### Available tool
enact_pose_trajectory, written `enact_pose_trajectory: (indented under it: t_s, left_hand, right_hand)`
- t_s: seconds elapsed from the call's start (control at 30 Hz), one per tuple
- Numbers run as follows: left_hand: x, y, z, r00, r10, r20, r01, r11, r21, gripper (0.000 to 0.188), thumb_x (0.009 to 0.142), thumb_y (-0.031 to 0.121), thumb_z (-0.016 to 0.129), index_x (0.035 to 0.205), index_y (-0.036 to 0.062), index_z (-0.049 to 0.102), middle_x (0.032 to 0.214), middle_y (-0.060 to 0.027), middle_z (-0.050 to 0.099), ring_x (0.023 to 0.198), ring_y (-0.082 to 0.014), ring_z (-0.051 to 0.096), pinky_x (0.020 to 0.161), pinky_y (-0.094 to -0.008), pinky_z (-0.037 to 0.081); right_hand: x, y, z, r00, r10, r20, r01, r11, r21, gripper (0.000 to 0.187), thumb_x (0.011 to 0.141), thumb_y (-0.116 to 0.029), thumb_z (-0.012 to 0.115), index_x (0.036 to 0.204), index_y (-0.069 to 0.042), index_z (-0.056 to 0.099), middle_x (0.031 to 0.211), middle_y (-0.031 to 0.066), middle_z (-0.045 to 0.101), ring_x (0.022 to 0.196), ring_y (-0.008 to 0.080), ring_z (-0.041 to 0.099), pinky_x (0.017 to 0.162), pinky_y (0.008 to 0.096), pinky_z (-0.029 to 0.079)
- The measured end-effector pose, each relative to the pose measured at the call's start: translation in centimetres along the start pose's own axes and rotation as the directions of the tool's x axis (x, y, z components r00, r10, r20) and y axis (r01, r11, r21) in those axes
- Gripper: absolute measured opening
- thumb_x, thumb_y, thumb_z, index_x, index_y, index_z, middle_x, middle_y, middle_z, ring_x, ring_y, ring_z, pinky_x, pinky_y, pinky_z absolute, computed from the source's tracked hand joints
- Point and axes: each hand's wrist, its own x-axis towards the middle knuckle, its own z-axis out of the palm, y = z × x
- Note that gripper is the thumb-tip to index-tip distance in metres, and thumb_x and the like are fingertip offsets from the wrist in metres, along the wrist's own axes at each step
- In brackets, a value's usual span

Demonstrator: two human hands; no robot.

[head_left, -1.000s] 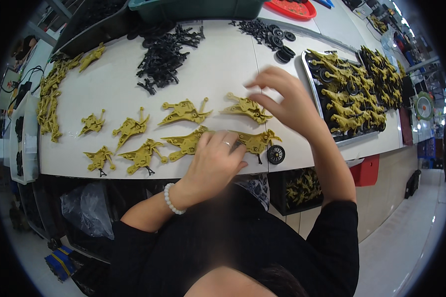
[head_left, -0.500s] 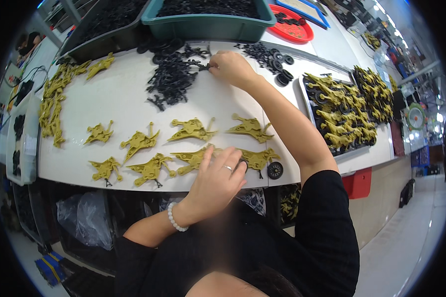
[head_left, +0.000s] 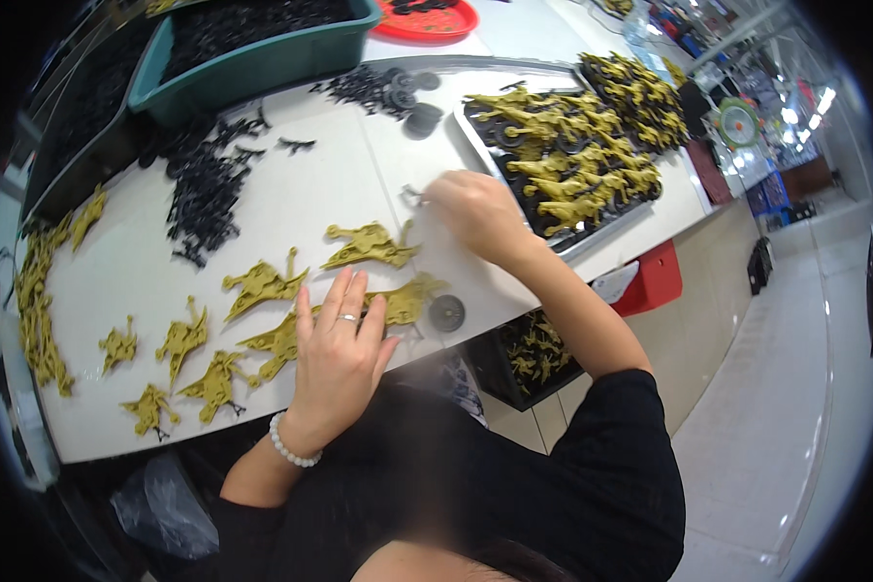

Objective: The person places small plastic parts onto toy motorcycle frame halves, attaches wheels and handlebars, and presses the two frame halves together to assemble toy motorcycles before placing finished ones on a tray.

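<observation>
Our right hand (head_left: 475, 209) pinches a small dark part (head_left: 412, 196) in its fingers, above the tabletop (head_left: 330, 184). Our left hand (head_left: 339, 354) lies flat, fingers spread, on a yellow figure (head_left: 393, 303) near the front edge, long axis along that edge. The pinched part hangs behind that figure.

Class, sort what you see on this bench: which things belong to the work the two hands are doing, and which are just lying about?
In the work:
left hand resting on a yellow toy piece
right hand pinching a small black part
black wheel

Lying about:
red dish
green tub
tray of finished toys
</observation>
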Motion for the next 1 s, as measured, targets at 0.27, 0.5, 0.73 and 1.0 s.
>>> enact_pose_trajectory:
  t_s: [0.27, 0.5, 0.73, 1.0]
  left_hand:
    - [-0.4, 0.1, 0.1, 0.999, 0.03, -0.015, -0.03, 0.999, 0.016, 0.051, 0.077, 0.035, 0.072, 0.111, -0.002, 0.061, 0.127, -0.0181, 0.054, 0.127, -0.0312, 0.044, 0.103, -0.0605, 0.027]
    - [-0.6, 0.6, 1.2, 0.998, 0.06, 0.0, -0.06, 0.997, -0.038, 0.055, 0.075, 0.038, 0.071, 0.111, -0.003, 0.062, 0.127, -0.0176, 0.055, 0.127, -0.0299, 0.044, 0.102, -0.0636, 0.027]
    - [-0.8, 0.4, 1.3, 0.993, 0.093, 0.068, -0.095, 0.995, 0.034, 0.058, 0.079, 0.045, 0.066, 0.112, -0.0017, 0.062, 0.132, -0.0142, 0.053, 0.129, -0.027, 0.043, 0.104, -0.0626, 0.023]
    - [-0.9, 0.5, 1.4, 0.994, 0.083, 0.075, -0.086, 0.996, 0.038, 0.059, 0.078, 0.046, 0.066, 0.113, -0.0014, 0.062, 0.133, -0.0136, 0.052, 0.13, -0.0266, 0.042, 0.104, -0.0634, 0.022]
  right_hand:
    - [0.0, -1.8, -2.2, 0.901, 0.33, 0.282, -0.422, 0.82, 0.387, 0.018, 0.083, -0.006, 0.063, 0.099, -0.002, 0.069, 0.083, 0.0052, 0.065, 0.071, 0.0124, 0.061, 0.064, 0.0246, 0.047]
    - [-1.3, -2.2, -2.6, 0.808, 0.222, 0.546, -0.538, 0.656, 0.529, 0.013, 0.083, -0.005, 0.066, 0.095, -0.004, 0.07, 0.087, 0.0026, 0.063, 0.077, 0.0092, 0.056, 0.067, 0.0237, 0.045]
    - [-1.1, -3.5, -2.2, 0.828, 0.213, 0.519, -0.49, 0.725, 0.484, 0.013, 0.082, -0.004, 0.067, 0.094, -0.004, 0.071, 0.086, 0.004, 0.061, 0.075, 0.0127, 0.056, 0.066, 0.0255, 0.044]
    - [-1.4, -3.9, -1.6, 0.87, 0.173, 0.462, -0.392, 0.812, 0.432, 0.012, 0.079, -0.001, 0.065, 0.09, -0.002, 0.07, 0.084, 0.008, 0.061, 0.074, 0.02, 0.06, 0.066, 0.03, 0.048]
